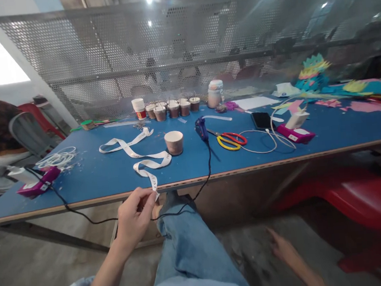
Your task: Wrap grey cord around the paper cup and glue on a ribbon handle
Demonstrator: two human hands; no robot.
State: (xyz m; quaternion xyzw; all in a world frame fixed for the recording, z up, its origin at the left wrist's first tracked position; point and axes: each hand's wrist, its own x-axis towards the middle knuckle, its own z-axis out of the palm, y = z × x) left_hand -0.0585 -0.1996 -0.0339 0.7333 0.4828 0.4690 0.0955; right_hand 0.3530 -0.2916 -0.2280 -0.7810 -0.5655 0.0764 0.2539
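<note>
My left hand (137,216) is closed in a pinch on the end of a white printed ribbon (130,151) at the table's front edge. From there the ribbon runs in loose loops back over the blue table (89,179). Down beside my right leg hangs my right hand (281,245), holding nothing visible, its index finger stretched out and the other fingers partly blurred. A paper cup (174,143) with a brownish outside stands upright just right of the ribbon. Beyond it to the right lie a blue glue gun (202,129) and scissors (230,141) with red and yellow handles.
Several brown cups (174,110) and a stack of paper cups (139,108) line the back, near a jar (215,94). A black cord (205,182) droops over the front edge. Purple power strips (295,133), a phone (261,120) and a red chair (367,198) are around.
</note>
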